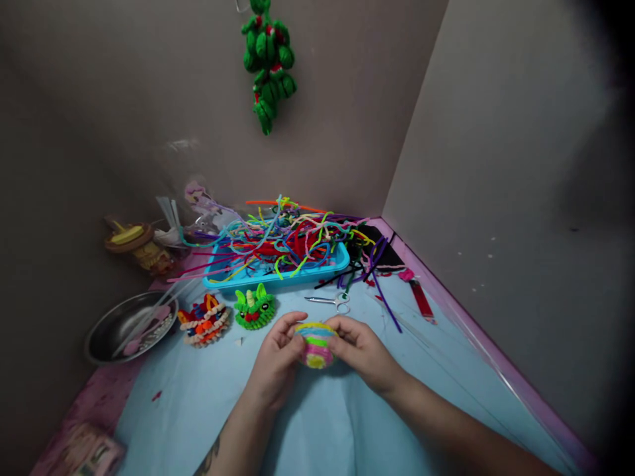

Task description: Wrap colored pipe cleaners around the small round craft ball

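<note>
Between my two hands is a small rounded fuzzy piece (317,346) with yellow, blue, green, pink and white stripes, apparently coiled from pipe cleaners. My left hand (280,354) grips its left edge with thumb and fingers. On the other side, my right hand (364,352) pinches the right edge. A pair of small scissors (330,301) lies just beyond the hands. To the left sit a green fuzzy animal head (254,308) with eyes and ears, and an orange, blue and cream fuzzy head (205,322).
A blue tray (278,283) heaped with colourful pipe cleaners (297,241) stands at the back. A metal bowl (131,327) holding pink items is on the left. A red strip-shaped object (421,299) lies at right. Green fuzzy figures (268,66) hang on the wall.
</note>
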`<state>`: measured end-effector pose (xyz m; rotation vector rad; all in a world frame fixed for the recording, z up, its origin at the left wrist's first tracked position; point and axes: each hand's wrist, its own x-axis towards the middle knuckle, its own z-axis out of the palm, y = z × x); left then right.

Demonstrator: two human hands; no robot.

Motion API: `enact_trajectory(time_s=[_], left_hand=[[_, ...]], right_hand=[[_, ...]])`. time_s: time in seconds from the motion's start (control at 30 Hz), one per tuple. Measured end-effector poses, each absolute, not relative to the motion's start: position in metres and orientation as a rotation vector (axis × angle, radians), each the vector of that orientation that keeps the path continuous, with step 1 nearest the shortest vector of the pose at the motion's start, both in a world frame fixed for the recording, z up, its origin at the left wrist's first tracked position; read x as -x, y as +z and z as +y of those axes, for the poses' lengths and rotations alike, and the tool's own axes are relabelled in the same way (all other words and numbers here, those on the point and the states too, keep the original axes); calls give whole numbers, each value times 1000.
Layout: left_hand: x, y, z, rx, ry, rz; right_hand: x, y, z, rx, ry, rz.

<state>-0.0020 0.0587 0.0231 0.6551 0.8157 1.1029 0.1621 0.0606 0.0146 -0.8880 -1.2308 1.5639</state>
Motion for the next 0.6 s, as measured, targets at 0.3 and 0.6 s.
enact_trajectory(time_s=[0.3, 0.6], left_hand=[[-2, 19, 53, -840, 1133, 963], [-6, 24, 50, -854, 1110, 1021]], right_hand=[[-156, 10, 51, 937, 1487, -1115], [-154, 14, 50, 957, 1518, -1077]])
